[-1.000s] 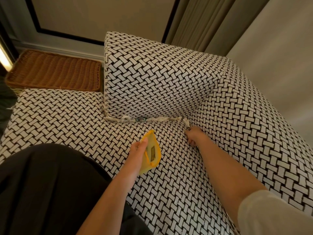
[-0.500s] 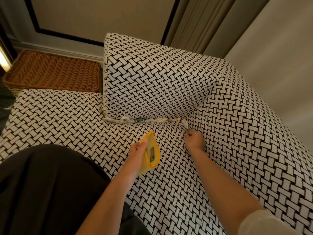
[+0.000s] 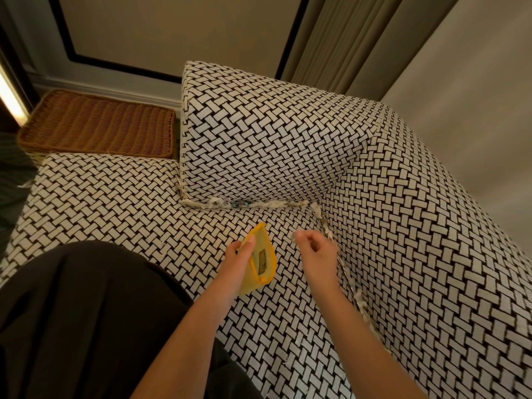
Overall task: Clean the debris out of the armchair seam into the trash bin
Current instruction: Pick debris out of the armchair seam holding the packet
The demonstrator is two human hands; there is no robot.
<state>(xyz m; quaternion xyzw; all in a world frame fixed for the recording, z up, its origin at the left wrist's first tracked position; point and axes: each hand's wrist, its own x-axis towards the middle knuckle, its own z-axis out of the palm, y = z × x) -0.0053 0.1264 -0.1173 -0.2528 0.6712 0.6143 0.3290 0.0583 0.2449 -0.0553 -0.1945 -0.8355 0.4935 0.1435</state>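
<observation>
1. Armchair (image 3: 417, 254): padded, square-edged blocks covered in a woven black-and-white fabric with a basket-weave brick pattern.
2. Debris (image 3: 218, 203): pale, shredded, paper-like scraps with one bluish fleck. They are packed along the seam at the seat's far edge, under the upright cushion (image 3: 259, 133). More scraps (image 3: 359, 302) trail down the seam on the seat's right edge.
3. Left hand (image 3: 237, 262): the fingers and thumb pinch the rim of a yellow pouch (image 3: 266, 269). The pouch is soft and flat with a rounded mouth and a small dark label inside, and it is held over the middle of the seat.
4. Right hand (image 3: 315, 251): raised just beside the pouch mouth, fingers loosely curled and narrow. A pale blur sits at the fingertip, and whether it is a pinched scrap cannot be told.
5. Wicker basket (image 3: 98, 125): brown, rectangular and tightly woven, beyond the seat's far left corner.
6. Dark garment (image 3: 86, 318): smooth, matte cloth over the seat's near left part.
</observation>
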